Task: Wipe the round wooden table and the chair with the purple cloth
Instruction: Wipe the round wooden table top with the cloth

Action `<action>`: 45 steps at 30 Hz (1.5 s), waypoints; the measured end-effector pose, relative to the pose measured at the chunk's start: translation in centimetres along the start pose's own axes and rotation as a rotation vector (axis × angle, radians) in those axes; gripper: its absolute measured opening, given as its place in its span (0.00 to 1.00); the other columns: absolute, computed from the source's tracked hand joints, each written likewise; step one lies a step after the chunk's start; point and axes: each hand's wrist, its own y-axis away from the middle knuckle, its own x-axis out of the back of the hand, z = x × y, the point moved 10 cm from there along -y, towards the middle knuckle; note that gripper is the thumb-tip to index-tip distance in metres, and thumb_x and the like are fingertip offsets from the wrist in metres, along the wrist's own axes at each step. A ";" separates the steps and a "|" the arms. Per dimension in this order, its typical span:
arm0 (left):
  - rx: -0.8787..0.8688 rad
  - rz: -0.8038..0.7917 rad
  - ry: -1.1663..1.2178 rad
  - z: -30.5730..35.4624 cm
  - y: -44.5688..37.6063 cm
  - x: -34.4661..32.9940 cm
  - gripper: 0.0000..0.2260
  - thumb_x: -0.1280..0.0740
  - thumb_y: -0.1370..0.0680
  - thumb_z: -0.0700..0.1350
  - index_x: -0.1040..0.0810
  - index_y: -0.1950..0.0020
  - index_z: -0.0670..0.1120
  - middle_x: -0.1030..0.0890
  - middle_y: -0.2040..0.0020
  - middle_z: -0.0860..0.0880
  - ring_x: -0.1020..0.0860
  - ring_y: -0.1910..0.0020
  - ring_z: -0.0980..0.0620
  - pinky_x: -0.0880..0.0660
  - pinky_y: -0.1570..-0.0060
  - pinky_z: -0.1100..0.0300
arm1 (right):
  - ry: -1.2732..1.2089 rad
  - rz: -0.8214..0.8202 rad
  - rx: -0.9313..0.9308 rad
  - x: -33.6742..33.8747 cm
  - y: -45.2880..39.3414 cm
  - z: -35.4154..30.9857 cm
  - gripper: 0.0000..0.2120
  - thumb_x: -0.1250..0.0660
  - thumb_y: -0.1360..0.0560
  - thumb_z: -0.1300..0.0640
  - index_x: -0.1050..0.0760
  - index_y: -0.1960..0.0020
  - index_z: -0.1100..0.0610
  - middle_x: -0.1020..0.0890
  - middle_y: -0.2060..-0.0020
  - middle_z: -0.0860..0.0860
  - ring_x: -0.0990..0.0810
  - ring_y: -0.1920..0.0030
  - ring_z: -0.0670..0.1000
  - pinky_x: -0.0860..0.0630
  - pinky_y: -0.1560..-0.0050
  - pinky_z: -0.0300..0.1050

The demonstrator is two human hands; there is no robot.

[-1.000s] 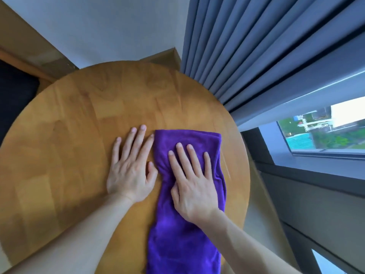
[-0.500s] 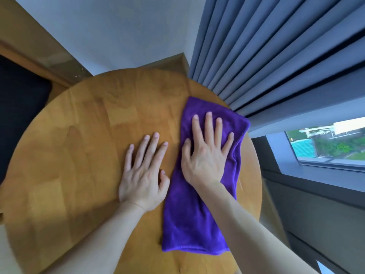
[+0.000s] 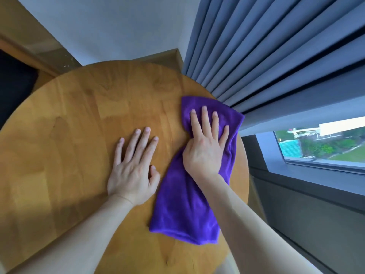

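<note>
Right hand lies flat on the purple cloth, fingers straight and spread, pressing its far end against the counter at the right of the frame. It clenches nothing; the palm and fingers simply bear down. Left hand rests released on bare wood just left of the cloth, fingers straight, steadying the round top.

Compared with a second ago, the cloth has been pushed away from the person and toward the right rim. Its far end then sat near the middle of the top; now it reaches the edge by the blue-grey curtain in the upper right, with one corner just over the rim. The near end, which ran off the bottom of the frame, now lies fully on the wood at lower centre. The left hand has hardly shifted on the counter.

That reads as one forward stroke along the right side of the top, at or close to its end. My judgement is that wiping is under way but far from done: the wide left half of the wood shows no sign of being reached, and no chair can be made out in this view. The window sits at right.
</note>
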 end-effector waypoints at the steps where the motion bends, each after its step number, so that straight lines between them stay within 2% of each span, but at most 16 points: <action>1: 0.002 -0.005 -0.002 0.0 0.0 0.0 0.35 0.42 0.27 0.49 0.35 0.19 0.45 0.42 0.16 0.46 0.43 0.17 0.45 0.47 0.20 0.38 | -0.041 0.027 -0.071 0.1 -0.6 -0.6 0.36 0.46 0.26 0.58 0.42 0.19 0.46 0.43 0.18 0.47 0.51 0.18 0.57 0.56 0.20 0.66; 3: 0.001 -0.007 -0.006 -0.1 0.1 0.0 0.35 0.42 0.28 0.49 0.34 0.19 0.45 0.42 0.16 0.46 0.43 0.17 0.45 0.47 0.20 0.38 | -0.115 0.062 -0.134 0.1 -0.3 -2.1 0.35 0.47 0.27 0.58 0.40 0.19 0.45 0.42 0.18 0.45 0.50 0.18 0.55 0.56 0.20 0.64; 4: -0.004 -0.006 -0.012 -0.1 0.2 0.1 0.34 0.43 0.28 0.49 0.34 0.20 0.45 0.42 0.16 0.46 0.43 0.17 0.44 0.47 0.20 0.38 | -0.138 0.047 -0.087 -0.2 0.6 -3.1 0.35 0.48 0.27 0.58 0.39 0.20 0.45 0.42 0.18 0.44 0.50 0.18 0.55 0.57 0.20 0.63; 8: -0.017 -0.007 -0.002 0.2 0.1 0.3 0.30 0.42 0.28 0.49 0.30 0.25 0.43 0.40 0.16 0.45 0.42 0.17 0.44 0.47 0.20 0.38 | -0.084 -0.100 0.308 -1.3 6.3 -3.8 0.34 0.45 0.26 0.57 0.37 0.20 0.48 0.41 0.19 0.45 0.48 0.18 0.55 0.53 0.20 0.65; 10: -0.014 -0.006 0.002 0.2 0.1 0.3 0.31 0.41 0.27 0.49 0.30 0.24 0.43 0.41 0.16 0.45 0.42 0.17 0.45 0.47 0.20 0.39 | -0.019 -0.117 0.393 -1.2 8.0 -1.5 0.33 0.42 0.27 0.58 0.35 0.21 0.49 0.41 0.18 0.48 0.47 0.18 0.57 0.49 0.22 0.68; 14: 0.003 -0.014 0.003 0.1 0.1 0.3 0.35 0.43 0.27 0.50 0.35 0.19 0.44 0.42 0.15 0.46 0.44 0.16 0.45 0.50 0.19 0.39 | 0.028 -0.109 0.244 -0.1 4.6 2.0 0.38 0.42 0.33 0.54 0.37 0.22 0.51 0.47 0.17 0.54 0.50 0.18 0.61 0.52 0.24 0.73; 19: -0.006 -0.018 -0.003 0.1 0.1 0.0 0.36 0.42 0.28 0.50 0.36 0.19 0.45 0.43 0.15 0.45 0.46 0.16 0.45 0.50 0.20 0.39 | -0.020 -0.010 0.010 0.3 -1.2 0.5 0.43 0.41 0.35 0.53 0.44 0.19 0.47 0.49 0.17 0.49 0.53 0.18 0.59 0.59 0.23 0.71; 21: -0.003 -0.011 -0.003 -0.1 0.1 0.1 0.36 0.42 0.28 0.49 0.36 0.19 0.45 0.43 0.15 0.46 0.46 0.16 0.45 0.50 0.20 0.39 | -0.018 -0.017 0.059 -0.1 -0.4 -0.9 0.43 0.42 0.33 0.54 0.45 0.18 0.48 0.48 0.17 0.48 0.53 0.17 0.57 0.59 0.22 0.70; 24: -0.006 -0.004 0.006 0.1 0.1 0.4 0.36 0.41 0.29 0.49 0.35 0.19 0.45 0.42 0.15 0.46 0.45 0.16 0.45 0.49 0.20 0.39 | 0.030 -0.082 0.303 -0.9 4.2 -2.3 0.42 0.44 0.32 0.54 0.46 0.18 0.49 0.48 0.17 0.48 0.54 0.17 0.56 0.56 0.21 0.68; 28: 0.000 -0.016 0.017 0.0 0.1 0.4 0.35 0.43 0.27 0.49 0.36 0.18 0.45 0.43 0.15 0.46 0.46 0.16 0.46 0.49 0.19 0.39 | 0.036 -0.140 0.432 -0.5 9.3 1.5 0.38 0.42 0.32 0.56 0.37 0.21 0.52 0.42 0.18 0.48 0.46 0.18 0.57 0.51 0.21 0.66; 31: -0.002 -0.026 0.005 -0.1 0.1 -0.2 0.35 0.44 0.26 0.50 0.39 0.17 0.46 0.46 0.15 0.47 0.48 0.16 0.46 0.51 0.19 0.39 | -0.006 -0.118 0.359 0.6 7.0 3.8 0.39 0.40 0.34 0.59 0.34 0.22 0.53 0.39 0.19 0.50 0.44 0.19 0.58 0.51 0.21 0.66; 35: -0.008 0.014 0.014 -0.1 0.1 -0.1 0.35 0.43 0.26 0.50 0.38 0.18 0.45 0.45 0.15 0.46 0.48 0.16 0.46 0.51 0.19 0.39 | -0.100 0.011 0.063 1.6 1.0 3.5 0.40 0.41 0.35 0.63 0.36 0.22 0.52 0.39 0.19 0.49 0.46 0.18 0.57 0.54 0.20 0.65; 37: -0.010 0.037 0.026 -0.1 0.1 0.2 0.35 0.42 0.27 0.49 0.37 0.19 0.45 0.44 0.15 0.47 0.47 0.16 0.46 0.50 0.19 0.39 | -0.118 0.071 -0.090 1.6 -0.1 2.5 0.39 0.41 0.33 0.62 0.37 0.21 0.52 0.40 0.19 0.50 0.48 0.18 0.57 0.55 0.20 0.64; 39: -0.011 0.051 0.031 0.0 0.1 0.3 0.36 0.42 0.28 0.49 0.36 0.19 0.45 0.43 0.15 0.47 0.46 0.16 0.47 0.50 0.19 0.39 | -0.107 0.086 -0.133 1.1 0.9 1.1 0.39 0.41 0.31 0.59 0.40 0.19 0.53 0.43 0.18 0.51 0.49 0.18 0.58 0.56 0.20 0.63; 42: -0.012 0.055 0.032 0.0 0.2 0.4 0.36 0.42 0.28 0.49 0.36 0.19 0.45 0.43 0.15 0.47 0.45 0.16 0.47 0.49 0.19 0.40 | -0.081 -0.010 0.121 -0.3 4.9 -0.7 0.40 0.45 0.31 0.56 0.42 0.18 0.53 0.44 0.18 0.50 0.51 0.18 0.58 0.55 0.20 0.64; 45: -0.008 0.043 0.036 -0.1 0.1 0.4 0.35 0.43 0.28 0.49 0.36 0.19 0.45 0.43 0.15 0.47 0.46 0.16 0.46 0.49 0.19 0.39 | -0.008 -0.085 0.360 -0.8 8.7 1.2 0.40 0.44 0.32 0.56 0.41 0.18 0.52 0.43 0.18 0.49 0.50 0.18 0.59 0.52 0.20 0.65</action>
